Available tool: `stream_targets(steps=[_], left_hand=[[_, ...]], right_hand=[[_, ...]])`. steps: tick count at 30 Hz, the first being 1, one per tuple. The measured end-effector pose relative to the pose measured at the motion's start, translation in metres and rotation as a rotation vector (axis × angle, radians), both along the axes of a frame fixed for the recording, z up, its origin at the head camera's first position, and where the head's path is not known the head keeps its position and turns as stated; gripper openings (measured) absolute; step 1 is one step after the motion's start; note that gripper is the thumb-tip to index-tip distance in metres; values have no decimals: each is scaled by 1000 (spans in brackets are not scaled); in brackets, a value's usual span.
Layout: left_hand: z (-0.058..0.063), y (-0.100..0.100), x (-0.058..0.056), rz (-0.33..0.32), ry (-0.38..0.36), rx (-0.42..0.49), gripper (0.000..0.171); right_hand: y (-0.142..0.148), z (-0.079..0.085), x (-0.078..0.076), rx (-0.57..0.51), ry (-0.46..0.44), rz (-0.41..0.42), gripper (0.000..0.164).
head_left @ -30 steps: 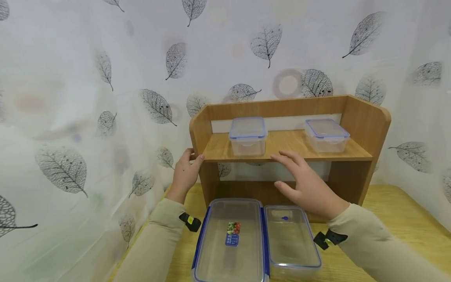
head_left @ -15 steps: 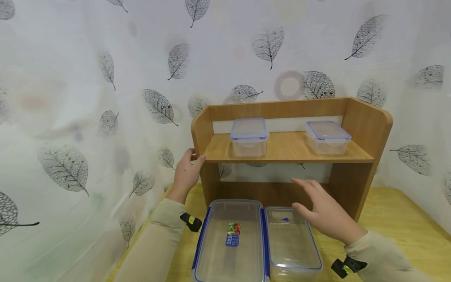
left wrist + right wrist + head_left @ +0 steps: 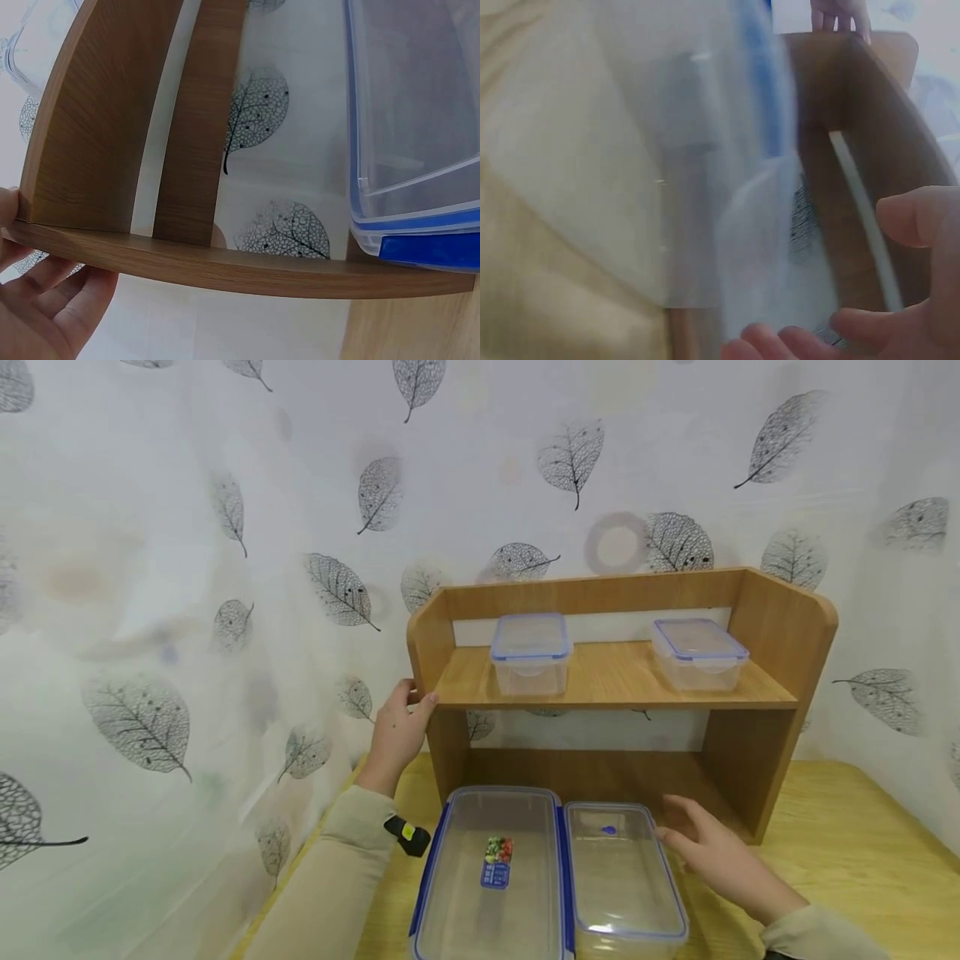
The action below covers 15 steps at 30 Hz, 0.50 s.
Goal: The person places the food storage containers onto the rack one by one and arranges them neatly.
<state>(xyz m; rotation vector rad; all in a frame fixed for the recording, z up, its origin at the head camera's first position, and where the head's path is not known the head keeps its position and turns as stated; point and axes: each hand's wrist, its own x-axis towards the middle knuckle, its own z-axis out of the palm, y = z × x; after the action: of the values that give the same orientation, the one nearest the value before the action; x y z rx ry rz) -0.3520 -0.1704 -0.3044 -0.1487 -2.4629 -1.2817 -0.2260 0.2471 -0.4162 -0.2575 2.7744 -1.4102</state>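
A small wooden desk shelf (image 3: 615,681) stands on the table. My left hand (image 3: 397,727) grips its left side panel, thumb at the front edge and fingers round the outer face; the left wrist view shows the panel (image 3: 225,266) between them. In front of the shelf lie a large clear food container (image 3: 525,860) with blue side clips and a smaller clear food container (image 3: 622,877) with a blue-rimmed lid. My right hand (image 3: 720,860) is beside the smaller one's far right corner, fingers loosely bent and thumb apart, holding nothing.
Two small lidded food containers stand on the upper board, one at left (image 3: 529,656) and one at right (image 3: 699,656). Behind hangs a leaf-patterned curtain (image 3: 480,485). The yellow wood-grain table (image 3: 847,835) runs out to the right of the shelf.
My right hand has come down and to the right, from in front of the upper board to beside the smaller container. The left hand keeps its grip on the shelf.
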Motion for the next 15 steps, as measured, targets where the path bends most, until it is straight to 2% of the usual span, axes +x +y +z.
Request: stream_targets(steps=[2,5,10,15], left_hand=[[0,0,1,-2,1,-6,49],[1,-1,1,-3,9,-7,48],[-1,-3,3,-6,22,-9,45],[2,-4,2,-16,37,-15,45]], right_hand=[[4,-9,1,-79,-91,2,73],[9,-21,2,-157,-170,22,67],[15,-30,9,-233,-264,77,62],[15,-36,12,-290,-304,132,50]])
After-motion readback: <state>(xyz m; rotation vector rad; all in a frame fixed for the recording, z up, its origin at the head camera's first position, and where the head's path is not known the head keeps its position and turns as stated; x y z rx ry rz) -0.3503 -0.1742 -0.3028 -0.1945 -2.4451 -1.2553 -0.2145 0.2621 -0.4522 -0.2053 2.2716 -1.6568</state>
